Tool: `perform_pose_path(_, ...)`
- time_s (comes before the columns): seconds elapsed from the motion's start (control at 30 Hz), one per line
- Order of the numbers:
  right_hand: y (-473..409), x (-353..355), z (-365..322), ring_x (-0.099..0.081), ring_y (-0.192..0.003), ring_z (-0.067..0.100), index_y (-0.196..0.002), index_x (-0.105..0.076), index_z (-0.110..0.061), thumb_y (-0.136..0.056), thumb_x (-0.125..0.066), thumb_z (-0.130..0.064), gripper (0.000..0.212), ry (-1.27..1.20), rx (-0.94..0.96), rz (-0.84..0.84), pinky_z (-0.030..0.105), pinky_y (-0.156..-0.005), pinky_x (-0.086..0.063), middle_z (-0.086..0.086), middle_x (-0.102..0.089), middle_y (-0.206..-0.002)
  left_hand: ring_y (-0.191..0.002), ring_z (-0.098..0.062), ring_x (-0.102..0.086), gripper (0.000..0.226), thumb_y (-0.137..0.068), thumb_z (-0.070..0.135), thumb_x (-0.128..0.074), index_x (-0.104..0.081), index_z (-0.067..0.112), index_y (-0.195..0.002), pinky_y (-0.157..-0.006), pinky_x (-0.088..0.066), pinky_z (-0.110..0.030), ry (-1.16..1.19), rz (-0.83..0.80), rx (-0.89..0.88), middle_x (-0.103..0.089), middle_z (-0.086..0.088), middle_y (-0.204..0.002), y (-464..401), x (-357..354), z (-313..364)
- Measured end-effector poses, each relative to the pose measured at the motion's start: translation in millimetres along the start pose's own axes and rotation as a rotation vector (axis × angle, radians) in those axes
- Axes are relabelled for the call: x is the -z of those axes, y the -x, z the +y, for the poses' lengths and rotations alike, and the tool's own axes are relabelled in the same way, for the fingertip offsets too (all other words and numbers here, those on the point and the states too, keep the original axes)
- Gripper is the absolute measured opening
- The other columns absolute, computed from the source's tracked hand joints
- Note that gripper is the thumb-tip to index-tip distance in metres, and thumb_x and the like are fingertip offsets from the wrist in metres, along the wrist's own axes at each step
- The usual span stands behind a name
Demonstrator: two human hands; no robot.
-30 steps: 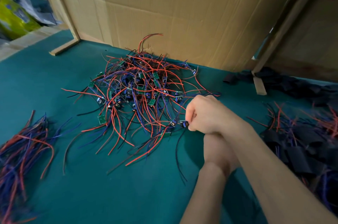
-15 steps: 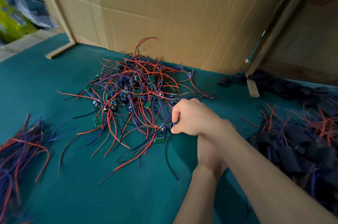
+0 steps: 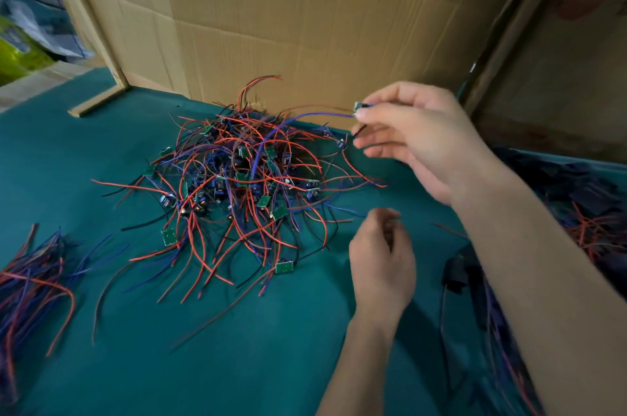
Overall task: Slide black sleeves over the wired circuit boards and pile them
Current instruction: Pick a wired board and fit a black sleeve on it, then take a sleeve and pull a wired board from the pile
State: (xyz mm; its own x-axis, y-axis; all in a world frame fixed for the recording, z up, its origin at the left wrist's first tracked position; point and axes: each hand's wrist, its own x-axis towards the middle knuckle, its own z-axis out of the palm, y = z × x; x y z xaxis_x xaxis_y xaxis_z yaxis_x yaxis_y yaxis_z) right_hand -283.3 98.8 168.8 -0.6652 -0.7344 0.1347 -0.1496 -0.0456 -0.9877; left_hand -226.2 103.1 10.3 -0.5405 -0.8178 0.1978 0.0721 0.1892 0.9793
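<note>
Board extraction: your right hand [image 3: 417, 134] has lifted off the tangle [image 3: 244, 178], pinching one wired circuit board [image 3: 359, 107] above the tabletop [image 3: 237, 347] toward its far edge; left hand [image 3: 381, 266] loosely curled, grip unclear. Sleeving comes next.

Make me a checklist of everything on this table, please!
Surface: green mat.
Job's things: bare boards heaped in a wire tangle; one board lifted; sleeved pile far right.
Clutter: loose wire bundle at left.
Hands: right hand pinches the lifted board; left hand curled, blurred, contents unclear.
Cables: blue wire trails from the lifted board into the tangle.
Surroundings: cardboard wall behind.
</note>
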Motion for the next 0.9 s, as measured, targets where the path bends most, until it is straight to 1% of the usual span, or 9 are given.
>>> perform_pose_path(0.07,9.0,9.4,5.7,-0.067,-0.053,0.018,-0.083,-0.066,-0.013,-0.089,-0.072,-0.007,0.011,-0.077,-0.091,-0.008,0.024,-0.051,-0.052,0.009,-0.072,-0.068,-0.078,-0.029,-0.068,0.014,-0.096,0.028,-0.047,-0.061,0.026,-0.096,-0.071,-0.058,-0.046,0.081,0.057,0.058,-0.069,0.0,-0.079,-1.9,-1.4,-1.6)
perform_pose_path(0.17,24.0,24.7,30.1,-0.061,-0.047,0.014,-0.087,-0.065,-0.013,-0.09,-0.072,-0.009,0.009,-0.147,-0.245,0.061,0.02,-0.045,-0.048,0.006,-0.067,-0.063,-0.069,-0.024,-0.068,0.032,-0.092,0.052,-0.038,-0.063,0.033,-0.091,-0.063,-0.057,-0.042,0.249,0.094,0.126,-0.069,0.003,-0.074,-4.0,-1.8,1.5)
perform_pose_path(0.3,44.3,32.4,74.1,-0.053,-0.043,0.012,-0.087,-0.068,-0.011,-0.091,-0.074,-0.01,0.007,0.04,-0.353,0.054,0.02,-0.039,-0.04,0.009,-0.063,-0.061,-0.072,-0.017,-0.063,0.053,-0.091,0.063,-0.036,-0.068,0.022,-0.082,-0.074,-0.054,-0.046,0.262,0.119,0.115,-0.07,0.006,-0.076,-5.5,1.1,-2.4)
perform_pose_path(0.4,47.0,43.1,84.2,-0.055,-0.047,0.018,-0.088,-0.075,-0.012,-0.092,-0.074,-0.017,0.007,0.347,-0.268,-0.037,0.024,-0.047,-0.043,0.013,-0.068,-0.064,-0.067,-0.015,-0.057,0.043,-0.092,0.054,-0.043,-0.065,0.022,-0.073,-0.069,-0.05,-0.043,0.222,0.127,0.122,-0.065,0.01,-0.068,-6.8,2.6,-3.9)
perform_pose_path(0.53,23.2,67.2,60.7,-0.064,-0.049,0.011,-0.101,-0.079,-0.016,-0.094,-0.069,-0.023,0.014,0.77,-0.363,-0.444,0.022,-0.05,-0.05,0.003,-0.073,-0.062,-0.073,-0.017,-0.068,0.037,-0.094,0.043,-0.045,-0.074,0.022,-0.091,-0.074,-0.057,-0.043,0.263,0.104,0.16,-0.074,0.001,-0.08,-6.5,2.2,-2.6)
perform_pose_path(0.63,-21.1,80.5,54.6,-0.067,-0.054,0.014,-0.086,-0.079,-0.017,-0.089,-0.071,-0.019,0.009,0.837,-0.3,-0.212,0.022,-0.048,-0.052,0.0,-0.074,-0.064,-0.058,-0.014,-0.066,0.026,-0.099,0.027,-0.052,-0.072,0.018,-0.084,-0.061,-0.051,-0.031,0.262,0.092,0.166,-0.07,0.0,-0.067,-6.0,0.5,-3.3)
perform_pose_path(0.73,-72.2,79.7,80.1,-0.073,-0.086,0.03,-0.096,-0.078,-0.026,-0.083,-0.064,-0.02,0.02,1.026,-0.164,0.148,0.036,-0.078,-0.061,0.005,-0.077,-0.1,-0.054,-0.013,-0.064,0.022,-0.102,0.017,-0.05,-0.068,0.021,-0.09,-0.056,-0.049,-0.027,0.251,0.074,0.156,-0.066,0.001,-0.065,-5.6,-0.3,-5.6)
perform_pose_path(0.8,-96.1,76.9,104.7,-0.068,-0.107,0.032,-0.131,-0.064,-0.034,-0.088,-0.061,-0.025,0.044,1.183,-0.214,0.075,0.031,-0.087,-0.055,0.004,-0.062,-0.136,-0.053,-0.012,-0.062,0.022,-0.104,0.02,-0.046,-0.066,0.026,-0.096,-0.053,-0.049,-0.027,0.204,0.04,0.12,-0.062,0.006,-0.062,-4.5,-1.0,-5.8)
perform_pose_path(0.9,-116.8,74.1,129.2,-0.053,-0.133,0.034,-0.151,-0.046,-0.034,-0.094,-0.061,-0.038,0.059,1.265,-0.287,-0.007,0.035,-0.104,-0.048,0.009,-0.045,-0.154,-0.05,-0.013,-0.06,0.026,-0.107,0.033,-0.039,-0.063,0.033,-0.1,-0.054,-0.049,-0.029,0.163,-0.011,0.082,-0.06,0.006,-0.061,-2.2,-1.7,-4.6)
